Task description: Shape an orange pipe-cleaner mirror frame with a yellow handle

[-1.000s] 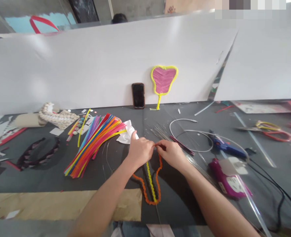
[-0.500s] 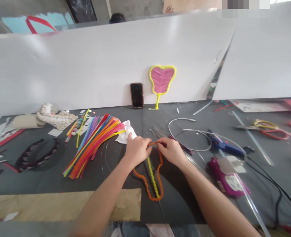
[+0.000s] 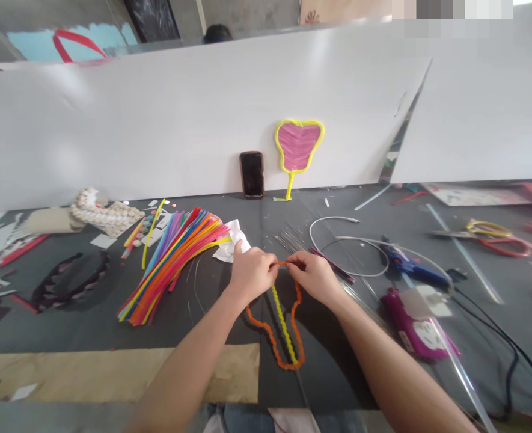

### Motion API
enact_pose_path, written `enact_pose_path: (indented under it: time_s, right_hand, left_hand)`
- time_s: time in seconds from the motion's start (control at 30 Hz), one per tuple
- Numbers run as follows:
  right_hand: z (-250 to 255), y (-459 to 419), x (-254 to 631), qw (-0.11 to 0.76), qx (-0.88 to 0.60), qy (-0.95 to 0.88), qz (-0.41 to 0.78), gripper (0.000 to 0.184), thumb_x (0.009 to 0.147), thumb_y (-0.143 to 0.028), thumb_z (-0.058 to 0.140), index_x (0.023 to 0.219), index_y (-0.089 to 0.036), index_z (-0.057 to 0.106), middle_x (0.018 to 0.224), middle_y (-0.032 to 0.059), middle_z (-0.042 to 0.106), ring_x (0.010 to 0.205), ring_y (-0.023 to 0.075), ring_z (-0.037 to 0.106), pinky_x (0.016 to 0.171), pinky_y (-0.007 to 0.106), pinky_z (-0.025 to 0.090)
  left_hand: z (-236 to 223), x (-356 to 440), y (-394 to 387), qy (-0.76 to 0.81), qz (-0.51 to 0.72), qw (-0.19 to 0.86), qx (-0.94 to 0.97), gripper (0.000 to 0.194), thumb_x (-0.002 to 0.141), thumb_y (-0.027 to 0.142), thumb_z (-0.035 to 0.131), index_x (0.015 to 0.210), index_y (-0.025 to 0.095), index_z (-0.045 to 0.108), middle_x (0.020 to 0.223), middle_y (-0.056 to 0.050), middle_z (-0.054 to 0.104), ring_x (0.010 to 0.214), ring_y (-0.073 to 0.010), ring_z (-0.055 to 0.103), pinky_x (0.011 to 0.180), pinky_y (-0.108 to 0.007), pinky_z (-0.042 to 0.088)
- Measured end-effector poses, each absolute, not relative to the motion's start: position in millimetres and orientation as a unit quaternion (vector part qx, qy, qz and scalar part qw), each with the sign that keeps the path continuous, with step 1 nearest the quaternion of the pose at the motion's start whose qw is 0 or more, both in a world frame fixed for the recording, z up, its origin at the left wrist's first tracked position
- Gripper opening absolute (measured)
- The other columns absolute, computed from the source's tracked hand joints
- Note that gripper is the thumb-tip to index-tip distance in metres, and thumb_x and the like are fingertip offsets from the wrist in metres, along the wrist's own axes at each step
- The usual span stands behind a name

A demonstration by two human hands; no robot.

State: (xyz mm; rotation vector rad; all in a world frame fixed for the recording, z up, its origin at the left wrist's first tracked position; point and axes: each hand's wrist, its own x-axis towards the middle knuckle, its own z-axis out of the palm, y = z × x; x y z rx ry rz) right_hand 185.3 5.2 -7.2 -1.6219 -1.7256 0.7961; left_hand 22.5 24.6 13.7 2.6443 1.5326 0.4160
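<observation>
An orange pipe cleaner (image 3: 272, 341), crinkled and bent into a loop, hangs from my two hands toward the table's front. My left hand (image 3: 253, 272) pinches it at the top left, and my right hand (image 3: 311, 275) pinches it a short way to the right. A short orange stretch shows between the fingertips. Within the loop runs a yellow twisted pipe cleaner (image 3: 284, 325), its upper end hidden behind my left hand. To the left of my left hand lies a fanned bundle of coloured pipe cleaners (image 3: 171, 264), beside a crumpled white wrapper (image 3: 233, 242).
A pink fan-shaped piece with yellow edging (image 3: 299, 147) and a phone (image 3: 252, 174) lean on the white board (image 3: 157, 120). On the right lie a blue glue gun (image 3: 414, 267), a purple power strip (image 3: 412, 328) and scissors (image 3: 486, 236). A dark braided headband (image 3: 70, 282) sits left.
The bottom of the orange loop has swung slightly to the right, along with the yellow piece's lower end. Both hands keep their pinch. The view has shifted a little.
</observation>
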Motion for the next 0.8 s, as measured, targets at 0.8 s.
enact_pose_path:
  time_s: [0.8]
  right_hand:
    - [-15, 21, 199, 0.448, -0.519, -0.391, 0.615, 0.034, 0.075, -0.047, 0.058, 0.09, -0.017, 0.063, 0.072, 0.0028, 0.067, 0.056, 0.0101, 0.054, 0.05, 0.021, 0.04]
  left_hand:
    - [2, -6, 50, 0.479, 0.253, 0.539, 0.645, 0.027, 0.072, 0.022, 0.06, 0.097, 0.015, 0.064, 0.087, -0.005, 0.069, 0.082, -0.0175, 0.063, 0.078, -0.031, 0.047]
